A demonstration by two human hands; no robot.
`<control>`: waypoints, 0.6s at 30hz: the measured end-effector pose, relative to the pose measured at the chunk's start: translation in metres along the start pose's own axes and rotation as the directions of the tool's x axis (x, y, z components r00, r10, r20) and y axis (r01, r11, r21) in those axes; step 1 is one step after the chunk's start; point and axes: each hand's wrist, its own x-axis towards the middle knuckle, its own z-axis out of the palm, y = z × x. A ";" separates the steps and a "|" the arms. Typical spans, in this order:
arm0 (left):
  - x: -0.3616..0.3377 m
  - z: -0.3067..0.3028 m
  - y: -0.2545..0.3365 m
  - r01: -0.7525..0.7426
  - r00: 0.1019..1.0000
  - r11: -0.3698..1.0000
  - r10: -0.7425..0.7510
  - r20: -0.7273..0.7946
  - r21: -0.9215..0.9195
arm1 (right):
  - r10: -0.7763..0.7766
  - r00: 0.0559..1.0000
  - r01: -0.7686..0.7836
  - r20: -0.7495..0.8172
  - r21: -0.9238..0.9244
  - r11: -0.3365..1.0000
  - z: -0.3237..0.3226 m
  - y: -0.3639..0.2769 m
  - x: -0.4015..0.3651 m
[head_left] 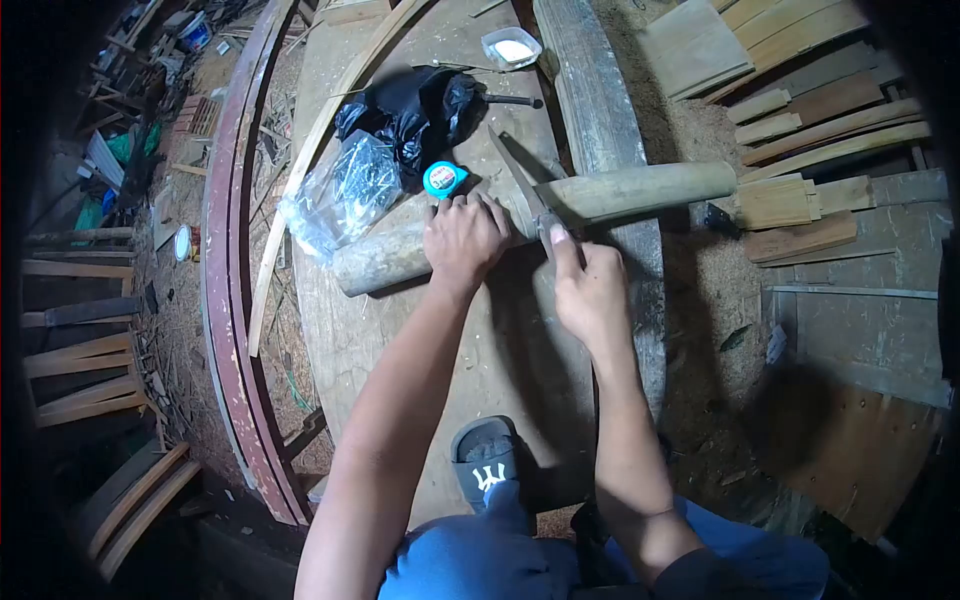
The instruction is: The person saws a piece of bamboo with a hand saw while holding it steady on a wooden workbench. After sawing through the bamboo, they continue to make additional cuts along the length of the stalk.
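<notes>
A thick, pale round log (645, 192) lies crosswise over the wooden bench top (440, 370), its right end jutting past the bench's right plank. My left hand (465, 236) presses down on the log left of its middle, fingers curled over the far side. In my right hand (588, 285) is the handle of a hand saw (517, 175). The saw's blade lies across the log and points away from me, a little to the left. A teal tape measure (440, 180) sits just beyond my left fingers.
Behind the log are a clear plastic bag (350, 195), a black plastic bag (410, 110) and a small tub of white stuff (511, 48). My sandalled foot (484, 455) rests on the bench. Cut boards (780, 200) lie at right; a long reddish beam (222, 240) runs along the left.
</notes>
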 end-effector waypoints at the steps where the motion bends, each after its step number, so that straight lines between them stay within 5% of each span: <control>1: -0.003 0.000 0.000 0.012 1.000 1.000 -0.012 0.014 0.006 | -0.019 1.000 0.019 -0.007 0.006 1.000 -0.004 0.000 -0.010; 7: -0.012 -0.002 -0.003 -0.029 0.999 0.999 0.028 -0.015 -0.016 | 0.150 0.987 -0.155 0.054 0.106 0.982 -0.032 -0.005 -0.063; 10: -0.006 -0.016 -0.008 -0.120 0.964 0.993 0.112 0.243 0.018 | 0.104 0.994 -0.107 0.037 0.067 0.992 -0.035 -0.007 -0.045; 13: 0.000 -0.027 -0.020 -0.303 0.904 0.953 0.281 0.321 0.018 | 0.056 0.998 -0.055 0.038 -0.037 0.998 -0.037 0.008 -0.041; 15: 0.010 -0.031 -0.024 -0.289 0.882 0.957 0.266 0.388 0.003 | -0.190 0.969 0.193 -0.158 0.003 0.981 -0.031 0.021 -0.057; 16: 0.017 -0.035 -0.026 -0.284 0.839 0.959 0.256 0.480 -0.015 | -0.060 0.998 0.060 -0.009 0.288 0.956 -0.034 0.017 -0.066; 18: 0.022 -0.037 -0.025 -0.262 0.790 0.965 0.227 0.570 -0.021 | -0.103 0.994 0.086 0.041 0.301 0.950 -0.030 0.022 -0.076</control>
